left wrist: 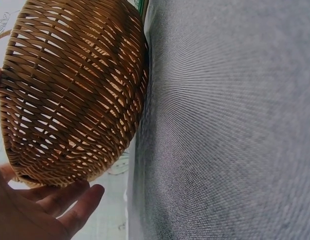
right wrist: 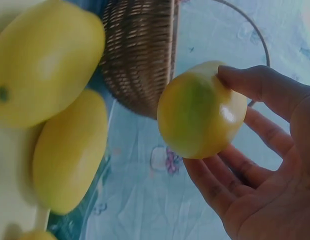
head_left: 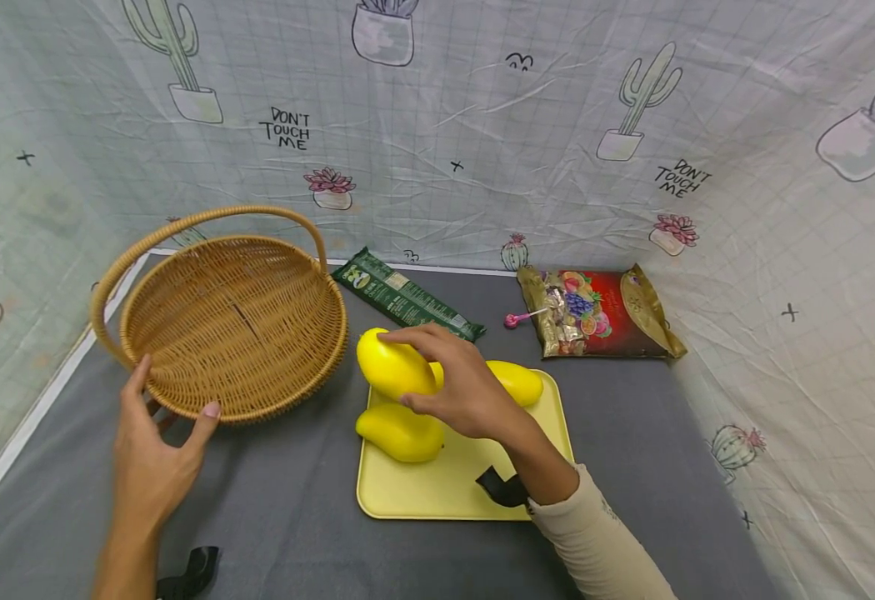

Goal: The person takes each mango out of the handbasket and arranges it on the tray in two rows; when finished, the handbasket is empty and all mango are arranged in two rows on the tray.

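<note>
My right hand (head_left: 462, 379) holds a yellow mango (head_left: 391, 363) above the left side of a yellow tray (head_left: 467, 492). In the right wrist view, thumb and fingers pinch this mango (right wrist: 202, 112), which has a greenish patch. Below it on the tray lies a second mango (head_left: 402, 433). Another mango (head_left: 516, 382) rests near the tray's back edge, partly behind the right hand. At the left, my left hand (head_left: 156, 458) grips the near rim of a wicker basket (head_left: 235, 325), thumb on the rim. The left wrist view shows fingers against the basket's woven side (left wrist: 75, 95). The basket's inside holds nothing.
Behind the tray lies a green packet (head_left: 407, 296). A red and gold candy bag (head_left: 602, 312) is at the back right, with a pink lollipop (head_left: 512, 320) beside it. A printed cloth (head_left: 452, 108) hangs around the grey table (head_left: 287, 517).
</note>
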### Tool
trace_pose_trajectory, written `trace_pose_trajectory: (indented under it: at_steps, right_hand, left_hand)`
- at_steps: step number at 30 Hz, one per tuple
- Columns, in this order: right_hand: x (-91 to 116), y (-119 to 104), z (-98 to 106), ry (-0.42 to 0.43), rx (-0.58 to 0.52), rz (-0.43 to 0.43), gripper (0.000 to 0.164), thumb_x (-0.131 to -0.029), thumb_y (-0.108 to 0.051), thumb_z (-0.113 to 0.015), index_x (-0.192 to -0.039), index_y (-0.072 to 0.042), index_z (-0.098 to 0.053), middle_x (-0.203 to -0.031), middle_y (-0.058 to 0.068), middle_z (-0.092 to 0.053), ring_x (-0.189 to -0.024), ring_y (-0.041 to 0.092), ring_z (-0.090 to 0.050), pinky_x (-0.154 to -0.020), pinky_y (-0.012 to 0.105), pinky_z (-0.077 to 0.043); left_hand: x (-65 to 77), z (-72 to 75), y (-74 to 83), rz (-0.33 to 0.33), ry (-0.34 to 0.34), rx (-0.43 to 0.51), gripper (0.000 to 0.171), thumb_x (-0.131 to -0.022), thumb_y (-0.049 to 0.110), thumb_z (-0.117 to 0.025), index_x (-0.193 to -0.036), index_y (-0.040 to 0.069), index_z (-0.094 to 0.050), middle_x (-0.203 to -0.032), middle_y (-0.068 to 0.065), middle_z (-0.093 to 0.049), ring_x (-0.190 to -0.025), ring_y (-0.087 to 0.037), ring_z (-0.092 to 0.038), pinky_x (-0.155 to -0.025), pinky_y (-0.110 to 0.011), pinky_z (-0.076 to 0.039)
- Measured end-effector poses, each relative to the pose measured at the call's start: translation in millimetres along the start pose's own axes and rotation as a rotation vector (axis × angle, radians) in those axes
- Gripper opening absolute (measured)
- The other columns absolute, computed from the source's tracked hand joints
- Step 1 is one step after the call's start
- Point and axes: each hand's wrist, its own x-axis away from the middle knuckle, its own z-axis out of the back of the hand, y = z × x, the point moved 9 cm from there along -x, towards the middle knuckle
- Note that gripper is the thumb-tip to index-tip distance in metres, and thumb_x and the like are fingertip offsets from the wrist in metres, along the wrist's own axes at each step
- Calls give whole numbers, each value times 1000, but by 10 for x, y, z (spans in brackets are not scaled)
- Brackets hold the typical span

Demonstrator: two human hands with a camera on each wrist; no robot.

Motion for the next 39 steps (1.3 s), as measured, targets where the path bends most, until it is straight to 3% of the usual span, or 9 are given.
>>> trace_pose_trajectory:
  at_steps: [6,16,24,30,39]
  right_hand:
    - [191,183,112,4,11,-1,73,-87,-9,-88,-150,-32,-60,-150,-8,-58,-136,20,-58,-110,47,-54]
    - [514,426,318,17,4,-43,75,-84,-4,-90,-148,-33,-62,-145,-5,-62,-133,22,-60,-108,52,-56]
    - [772,636,398,11,10,-89,75,-84,-7,-90,-149,-32,-61,-152,-3,-59,-134,26,-59,-108,56,-54]
    - [938,772,428,9,30,-113,76,-82,-7,-91,-148,-31,-62,-152,-3,-60,-134,27,-57,-105,57,-56]
    - [1068,940,335,-77,53,-129,78,-80,-2,-91,-148,-26,-62,-152,-2,-61,-135,29,-60,-104,54,-57]
  left_hand:
    - [-4,4,-8,7,-8,6,96,-97,26,-76,-170,38,-15,-176,5,-23,-152,-45,-41,-109,-14,-35]
    - [-9,5,16,1,-20,8,95,-98,26,-74,-170,37,-14,-177,7,-20,-153,-47,-39,-111,-18,-36]
    - [-11,5,16,9,-20,10,96,-98,26,-75,-170,38,-13,-177,5,-20,-153,-46,-38,-116,-25,-36]
    - [-7,9,17,2,-16,11,96,-97,26,-75,-170,38,-14,-177,5,-21,-153,-47,-39,-116,-26,-37]
    - [-5,11,10,-6,-12,11,96,-97,25,-75,-170,37,-14,-176,6,-21,-152,-47,-40,-113,-21,-36]
